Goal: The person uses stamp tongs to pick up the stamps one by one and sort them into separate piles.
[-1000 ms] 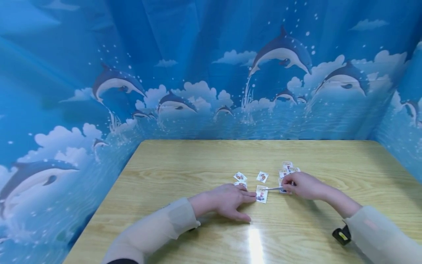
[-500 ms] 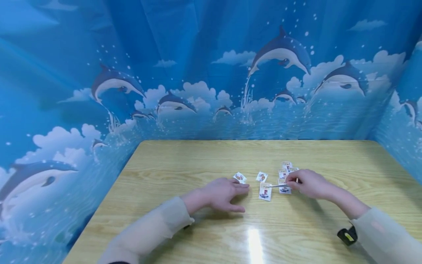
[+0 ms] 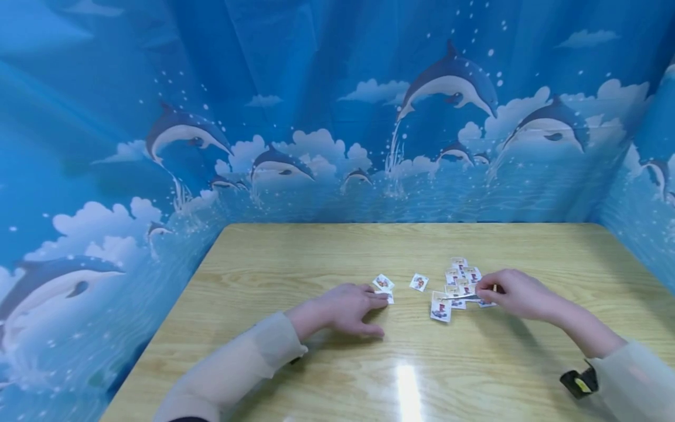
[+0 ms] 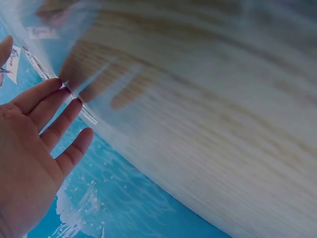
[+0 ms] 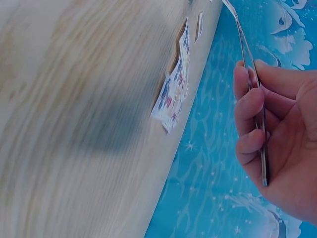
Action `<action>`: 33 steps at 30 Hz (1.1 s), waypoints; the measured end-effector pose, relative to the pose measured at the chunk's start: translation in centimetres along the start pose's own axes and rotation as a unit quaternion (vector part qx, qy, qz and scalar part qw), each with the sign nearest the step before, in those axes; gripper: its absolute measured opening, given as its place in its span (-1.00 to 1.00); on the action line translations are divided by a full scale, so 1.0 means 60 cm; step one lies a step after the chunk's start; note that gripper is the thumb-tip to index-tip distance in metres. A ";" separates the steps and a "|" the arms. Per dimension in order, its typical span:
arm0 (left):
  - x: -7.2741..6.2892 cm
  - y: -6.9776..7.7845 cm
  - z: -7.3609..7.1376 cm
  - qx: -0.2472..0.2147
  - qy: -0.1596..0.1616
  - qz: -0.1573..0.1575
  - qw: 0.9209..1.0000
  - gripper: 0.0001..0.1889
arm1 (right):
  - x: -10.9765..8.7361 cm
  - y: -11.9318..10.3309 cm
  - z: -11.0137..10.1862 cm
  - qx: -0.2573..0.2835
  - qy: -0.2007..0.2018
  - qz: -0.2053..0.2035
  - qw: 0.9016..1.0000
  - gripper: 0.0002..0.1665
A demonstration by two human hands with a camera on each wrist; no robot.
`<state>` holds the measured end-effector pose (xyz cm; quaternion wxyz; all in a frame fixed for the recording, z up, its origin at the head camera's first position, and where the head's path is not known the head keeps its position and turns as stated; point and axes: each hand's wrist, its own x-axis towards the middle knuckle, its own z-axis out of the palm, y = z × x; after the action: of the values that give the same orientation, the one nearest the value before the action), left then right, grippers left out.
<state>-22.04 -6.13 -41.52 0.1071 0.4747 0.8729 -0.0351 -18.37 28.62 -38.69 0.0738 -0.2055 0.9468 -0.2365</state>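
Note:
My right hand (image 3: pixel 519 296) pinches a pair of metal tweezers (image 5: pixel 261 114). Their tips hold the top of a small white printed card (image 3: pixel 440 309), which hangs at the left of a cluster of similar cards (image 3: pixel 459 274). In the right wrist view, my fingers (image 5: pixel 249 102) curl round the tweezers' arms, and the overlapping cards lie on the table beyond. My left hand (image 3: pixel 343 313) has its fingers spread, with the fingertips on a card (image 3: pixel 390 298) they partly cover. From the left wrist view, those fingers (image 4: pixel 62 124) look straight and grip nothing.
Two more loose cards lie between the hands: one at the left (image 3: pixel 383 282) and another at the middle (image 3: pixel 419 282). The wooden table (image 3: pixel 295 252) reflects a bright light near its front. A blue dolphin-print curtain (image 3: pixel 316 105) stands behind and along both sides.
My right hand has carried the tweezered card rightward to the cluster, uncovering more of the cards there. My left hand has drawn back a little to the left.

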 end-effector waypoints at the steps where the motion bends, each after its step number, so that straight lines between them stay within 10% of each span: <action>1: 0.000 0.000 0.000 -0.001 -0.001 0.000 1.000 -0.22 | -0.003 0.002 -0.002 0.000 0.000 0.000 1.000 -0.87; 33: 0.001 -0.001 0.008 -0.007 -0.008 -0.009 1.000 -0.21 | -0.019 0.079 -0.024 -0.088 0.005 0.023 0.996 -0.90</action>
<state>-22.05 -6.16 -41.99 0.1177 0.4654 0.8766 -0.0336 -19.37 33.54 -39.64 0.0561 -0.1884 0.9687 -0.1514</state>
